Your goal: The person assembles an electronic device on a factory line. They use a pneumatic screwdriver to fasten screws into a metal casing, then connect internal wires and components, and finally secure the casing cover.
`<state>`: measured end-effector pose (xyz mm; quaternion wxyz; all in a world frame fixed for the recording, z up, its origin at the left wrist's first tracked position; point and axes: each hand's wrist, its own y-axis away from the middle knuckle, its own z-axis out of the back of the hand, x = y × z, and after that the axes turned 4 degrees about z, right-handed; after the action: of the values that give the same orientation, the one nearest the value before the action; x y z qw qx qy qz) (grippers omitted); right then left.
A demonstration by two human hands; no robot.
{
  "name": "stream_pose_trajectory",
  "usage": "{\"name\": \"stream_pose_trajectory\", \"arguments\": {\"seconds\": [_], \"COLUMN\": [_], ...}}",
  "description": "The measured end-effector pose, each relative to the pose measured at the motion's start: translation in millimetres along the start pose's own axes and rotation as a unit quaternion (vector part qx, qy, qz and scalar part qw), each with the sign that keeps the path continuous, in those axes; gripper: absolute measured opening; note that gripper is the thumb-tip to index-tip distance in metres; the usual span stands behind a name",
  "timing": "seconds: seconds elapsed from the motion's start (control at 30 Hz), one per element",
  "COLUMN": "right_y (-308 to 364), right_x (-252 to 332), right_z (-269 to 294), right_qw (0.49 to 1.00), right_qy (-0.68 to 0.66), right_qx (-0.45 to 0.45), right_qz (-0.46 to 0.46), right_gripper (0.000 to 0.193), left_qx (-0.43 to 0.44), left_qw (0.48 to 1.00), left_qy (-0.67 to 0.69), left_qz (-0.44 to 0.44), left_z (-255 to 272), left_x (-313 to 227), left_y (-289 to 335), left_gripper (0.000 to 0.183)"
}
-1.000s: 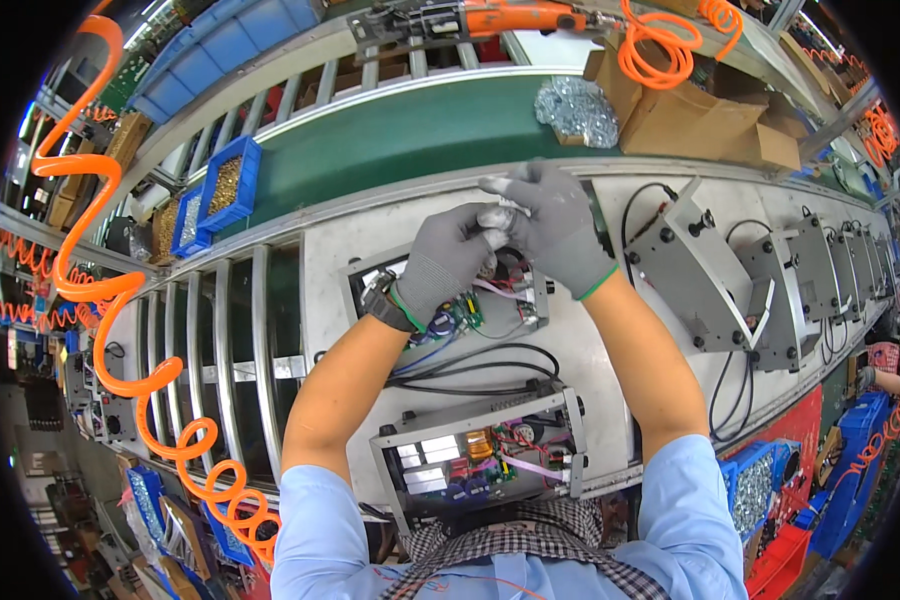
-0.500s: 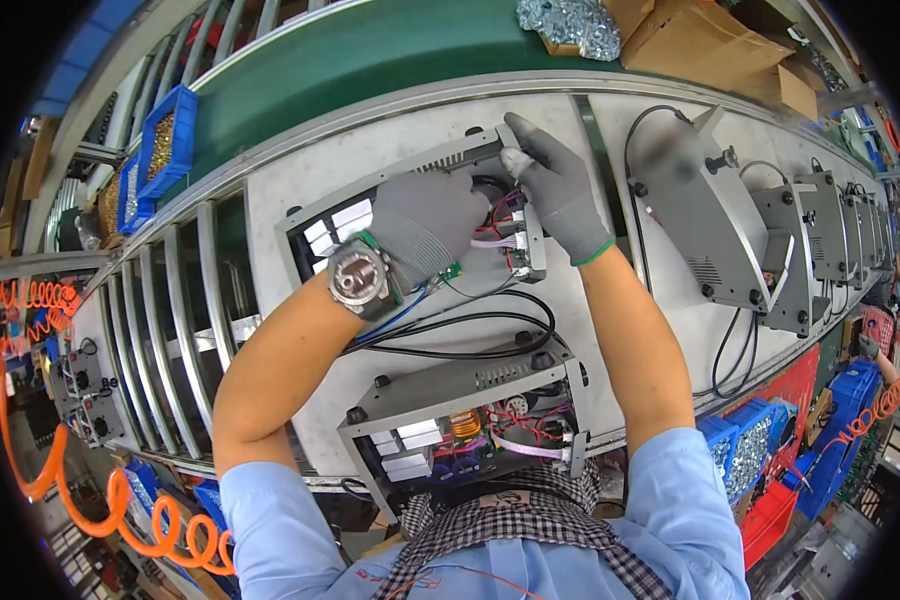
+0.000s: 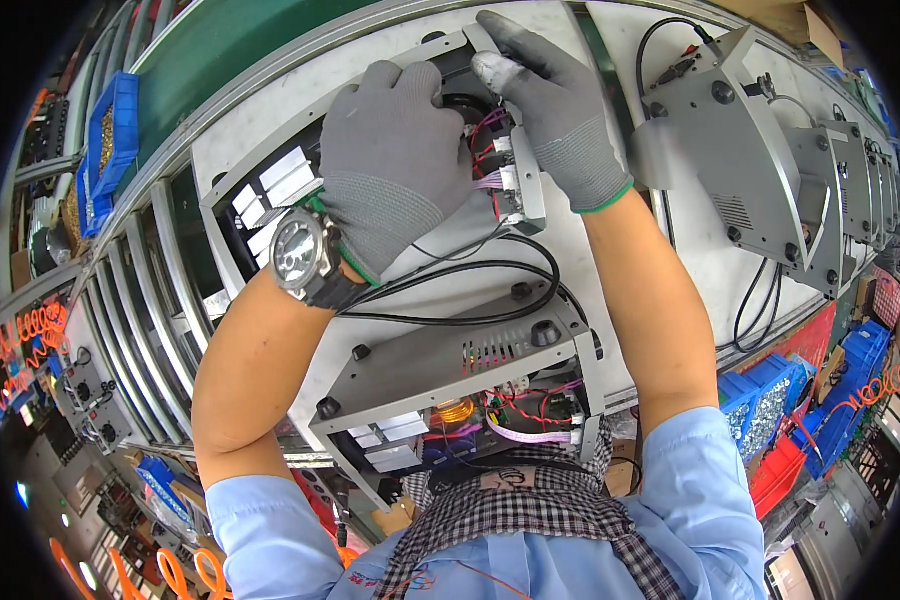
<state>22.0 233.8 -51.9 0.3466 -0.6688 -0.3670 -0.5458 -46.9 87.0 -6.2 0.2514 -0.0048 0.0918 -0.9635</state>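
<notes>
Open case: at 11 to 12 o'clock on the white bench point(image 3: 582, 250), a grey open case point(image 3: 292, 142) lies under my hands.
Left hand: my gloved left hand point(image 3: 395, 150) bends over its interior, fingers curled; whether they grip anything I cannot tell.
Right hand: my gloved right hand point(image 3: 555, 105), at 1 o'clock, parts thumb and forefinger at the case's corner; its grip I cannot tell.
Second case: another wired grey case point(image 3: 440, 350) sits at 6 o'clock, near my apron point(image 3: 515, 515).
Row: grey cases point(image 3: 755, 165) line up at 2 o'clock.
Rollers: metal rollers point(image 3: 142, 325) run at 9 o'clock.
</notes>
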Motion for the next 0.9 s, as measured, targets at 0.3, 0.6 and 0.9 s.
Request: {"name": "stream_pose_trajectory", "arguments": {"seconds": [0.3,0.6,0.9], "right_y": [5,8,10], "right_x": [2,9,4], "right_z": [-6,-5,-4], "right_qw": [0.998,0.998,0.997], "right_qy": [0.044,0.047,0.055], "right_qx": [-0.030,-0.029,-0.052], "right_qz": [0.039,0.005,0.030], "right_gripper": [0.048,0.046,0.044], "left_qx": [0.044,0.045,0.033], "left_qw": [0.989,0.992,0.982], "left_qy": [0.112,0.098,0.184], "left_qz": [-0.082,-0.062,-0.015], "left_z": [-2,-7,-30], "left_x": [13,6,-3], "left_y": [0,1,0], "left_gripper": [0.017,0.016,0.015]}}
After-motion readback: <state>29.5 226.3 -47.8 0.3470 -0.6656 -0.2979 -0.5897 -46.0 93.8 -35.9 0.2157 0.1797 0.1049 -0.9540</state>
